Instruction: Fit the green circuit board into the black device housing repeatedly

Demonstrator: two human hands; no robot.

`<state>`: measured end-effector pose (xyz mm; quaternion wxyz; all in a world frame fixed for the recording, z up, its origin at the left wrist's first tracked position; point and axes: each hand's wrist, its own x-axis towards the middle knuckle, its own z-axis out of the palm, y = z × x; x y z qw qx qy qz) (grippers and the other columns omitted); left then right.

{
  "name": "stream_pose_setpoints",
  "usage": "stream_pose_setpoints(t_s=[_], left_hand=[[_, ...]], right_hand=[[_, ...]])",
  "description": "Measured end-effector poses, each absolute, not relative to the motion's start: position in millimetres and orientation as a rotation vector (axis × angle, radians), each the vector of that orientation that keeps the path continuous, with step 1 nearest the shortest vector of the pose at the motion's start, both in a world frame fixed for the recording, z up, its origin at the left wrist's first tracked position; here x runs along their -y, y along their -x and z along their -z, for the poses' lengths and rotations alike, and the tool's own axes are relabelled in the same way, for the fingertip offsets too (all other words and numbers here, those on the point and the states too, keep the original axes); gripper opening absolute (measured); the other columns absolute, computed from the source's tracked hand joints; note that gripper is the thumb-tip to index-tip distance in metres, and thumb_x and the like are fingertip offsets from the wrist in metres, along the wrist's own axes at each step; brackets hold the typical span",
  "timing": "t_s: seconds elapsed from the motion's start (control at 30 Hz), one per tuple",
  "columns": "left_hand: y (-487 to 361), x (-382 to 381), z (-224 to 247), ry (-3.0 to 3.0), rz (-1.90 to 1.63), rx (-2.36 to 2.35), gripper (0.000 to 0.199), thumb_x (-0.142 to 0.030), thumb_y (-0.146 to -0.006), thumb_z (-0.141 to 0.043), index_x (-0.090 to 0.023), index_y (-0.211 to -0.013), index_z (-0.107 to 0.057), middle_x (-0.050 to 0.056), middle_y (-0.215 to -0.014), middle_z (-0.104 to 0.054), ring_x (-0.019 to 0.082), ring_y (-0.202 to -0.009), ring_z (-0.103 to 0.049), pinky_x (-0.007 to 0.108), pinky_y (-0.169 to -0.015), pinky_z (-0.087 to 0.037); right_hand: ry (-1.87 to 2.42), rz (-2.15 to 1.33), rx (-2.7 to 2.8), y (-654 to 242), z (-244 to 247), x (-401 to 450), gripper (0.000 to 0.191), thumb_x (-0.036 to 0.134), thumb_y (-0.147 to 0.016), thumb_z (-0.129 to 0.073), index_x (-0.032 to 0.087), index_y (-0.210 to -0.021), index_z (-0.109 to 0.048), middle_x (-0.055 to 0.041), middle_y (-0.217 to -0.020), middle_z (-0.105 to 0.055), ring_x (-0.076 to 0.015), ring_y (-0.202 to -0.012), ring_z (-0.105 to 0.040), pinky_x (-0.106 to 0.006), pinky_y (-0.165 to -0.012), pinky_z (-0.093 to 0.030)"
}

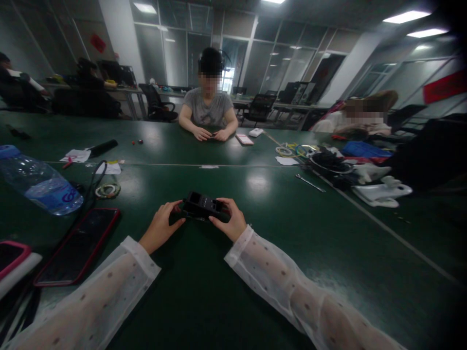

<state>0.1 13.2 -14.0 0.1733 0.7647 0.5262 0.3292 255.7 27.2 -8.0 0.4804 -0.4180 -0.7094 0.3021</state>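
Black device (203,204), boxy with recesses

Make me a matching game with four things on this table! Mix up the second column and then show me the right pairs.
Things:
1. Black device
2. Bottle
3. Phone nearest the left sleeve
4. Wrench

Matches:
A. Dark screen with a red edge
B. Silver, lying on the green table
C. Between the left hand and the right hand
D. See-through, with a blue label

Right pairs: 1-C, 2-D, 3-A, 4-B
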Motion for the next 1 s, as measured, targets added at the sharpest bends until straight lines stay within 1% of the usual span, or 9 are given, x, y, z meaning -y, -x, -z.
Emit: stream_pose_setpoints(t_s=[0.17, 0.27, 0.37, 0.5, 0.7, 0.9, 1.0], left_hand=[[0.5, -13.5, 15.4, -2.157, -0.92, -1.49, 0.045, -0.029, -0.087, -0.058, -0.024, -0.13, -0.046, 0.005, -0.102, -0.058, 0.023, -0.094, -0.056, 0.041, -0.081, -0.048], [0.7, -13.7, 15.5, -2.15, -0.895, -1.479, 0.041, -0.027, -0.089, -0.056, -0.024, -0.129, -0.047, 0.005, -0.102, -0.059, 0.023, -0.093, -0.056, 0.042, -0.08, -0.048], [0.4, -13.2, 13.8, -2.146, -0.888, -1.466, 0.036, -0.026, -0.09, -0.054, -0.023, -0.126, -0.05, 0.005, -0.103, -0.06, 0.023, -0.094, -0.057, 0.043, -0.082, -0.048], [-1.1, -11.3, 9.7, -2.145, -0.88, -1.465, 0.031, -0.026, -0.09, -0.054, -0.023, -0.121, -0.054, 0.005, -0.104, -0.061, 0.024, -0.095, -0.057, 0.043, -0.082, -0.048], [-2.0, -11.7, 9.7, -2.157, -0.885, -1.464, 0.028, -0.028, -0.089, -0.055, -0.021, -0.116, -0.058, 0.005, -0.103, -0.062, 0.023, -0.095, -0.057, 0.042, -0.083, -0.048], [-0.8, -12.9, 12.7, -2.163, -0.862, -1.471, 0.028, -0.028, -0.09, -0.055, -0.022, -0.117, -0.058, 0.006, -0.106, -0.062, 0.024, -0.098, -0.057, 0.044, -0.083, -0.047], [-0.8, -12.4, 12.7, -2.127, -0.857, -1.482, 0.033, -0.029, -0.089, -0.056, -0.024, -0.122, -0.055, 0.006, -0.108, -0.062, 0.024, -0.098, -0.058, 0.044, -0.083, -0.048]], right_hand=[[1.02, -0.589, 1.558, -255.9, 4.8, -25.7, 0.052, 0.027, -0.073, -0.071, 0.023, -0.118, -0.046, -0.0078, -0.114, -0.059, -0.023, -0.108, -0.06, -0.041, -0.093, -0.051], [1.068, -0.501, 1.456, -258.1, 6.7, -28.4, 0.052, 0.027, -0.074, -0.07, 0.022, -0.119, -0.044, -0.0095, -0.116, -0.057, -0.0242, -0.11, -0.058, -0.042, -0.095, -0.05], [1.124, -0.462, 1.417, -261.2, 10.7, -33.1, 0.051, 0.027, -0.074, -0.07, 0.021, -0.118, -0.045, -0.0107, -0.115, -0.057, -0.0254, -0.109, -0.058, -0.044, -0.093, -0.051], [1.174, -0.49, 1.399, -262.7, 14.3, -36.8, 0.05, 0.028, -0.073, -0.07, 0.02, -0.116, -0.045, -0.0106, -0.112, -0.058, -0.0256, -0.106, -0.059, -0.045, -0.092, -0.051], [1.104, -0.587, 1.435, -258.6, 12.2, -33.3, 0.05, 0.029, -0.073, -0.07, 0.02, -0.115, -0.045, -0.0101, -0.111, -0.059, -0.0236, -0.102, -0.061, -0.042, -0.091, -0.052], [1.086, -0.638, 1.494, -256.9, 11.4, -29.9, 0.05, 0.028, -0.074, -0.069, 0.021, -0.117, -0.044, -0.0093, -0.112, -0.06, -0.0236, -0.105, -0.061, -0.043, -0.094, -0.05], [1.067, -0.66, 1.547, -256.4, 8.3, -26.8, 0.051, 0.027, -0.074, -0.069, 0.022, -0.118, -0.044, -0.0087, -0.113, -0.059, -0.0235, -0.106, -0.06, -0.043, -0.095, -0.05]])
